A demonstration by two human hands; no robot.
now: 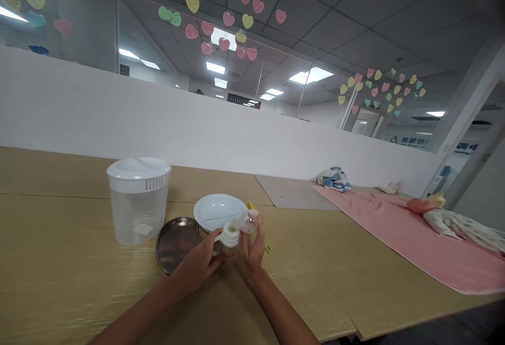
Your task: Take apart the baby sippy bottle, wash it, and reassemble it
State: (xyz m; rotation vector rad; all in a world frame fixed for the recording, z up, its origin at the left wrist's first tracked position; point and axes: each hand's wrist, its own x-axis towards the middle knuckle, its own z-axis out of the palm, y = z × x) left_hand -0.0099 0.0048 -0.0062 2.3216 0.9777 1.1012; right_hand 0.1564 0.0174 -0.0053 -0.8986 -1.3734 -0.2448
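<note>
My left hand (200, 259) grips a baby bottle (230, 235) by its white collar and handle, upright above the table. The bottle's lower body is partly hidden by my fingers. In my right hand (253, 250) is a clear dome-shaped cap (248, 221), held just to the right of the bottle's top. Behind both hands lies a white plate (205, 209) with a thin stick-like item across it. A round metal tray (173, 237) sits left of the bottle, partly covered by my left forearm. Small yellow items (251, 205) show behind the cap.
A lidded translucent bucket (138, 198) stands on the table (71, 261) at left. A green piece (268, 248) peeks out beside my right hand. At right, a doll (422, 206) lies on a pink cloth (386, 224). A bundled blue-and-white cloth (334, 179) rests by the white wall.
</note>
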